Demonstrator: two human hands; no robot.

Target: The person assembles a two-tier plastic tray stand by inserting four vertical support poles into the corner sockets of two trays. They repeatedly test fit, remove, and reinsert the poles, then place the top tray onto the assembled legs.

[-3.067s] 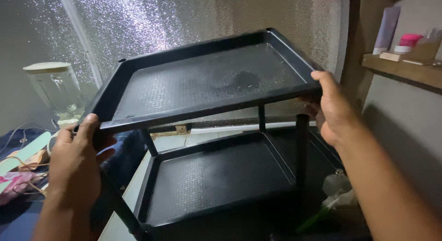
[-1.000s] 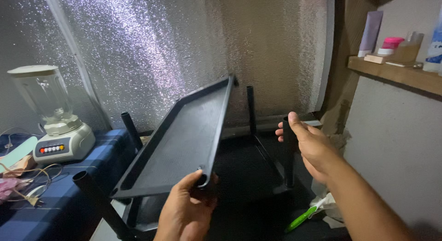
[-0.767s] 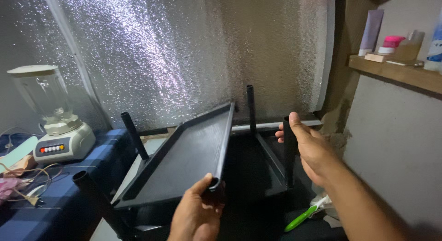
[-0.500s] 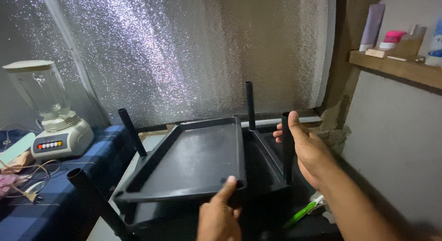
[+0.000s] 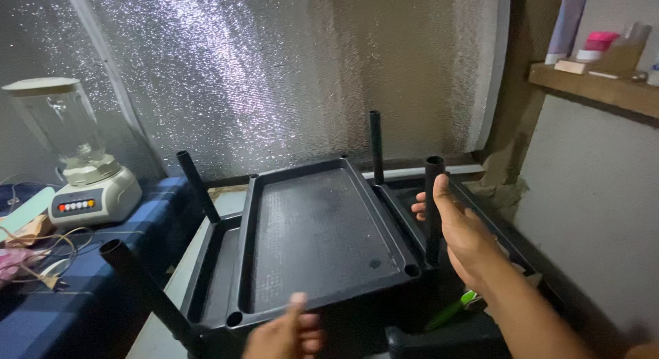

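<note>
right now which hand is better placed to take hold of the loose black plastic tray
Left. The left hand sits right at the near rim of the loose black plastic tray, while the right hand is open beside a black upright post at the right.

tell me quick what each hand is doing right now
Left hand: at the near edge of the black tray; its grip cannot be told.
Right hand: open, palm against the black post.

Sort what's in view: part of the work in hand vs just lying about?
In the work:
- black tray, at the left hand
- black rack under it
- upright post, right hand against it

Lying about:
- blender
- cables
- wooden shelf
- green-handled tool
</note>
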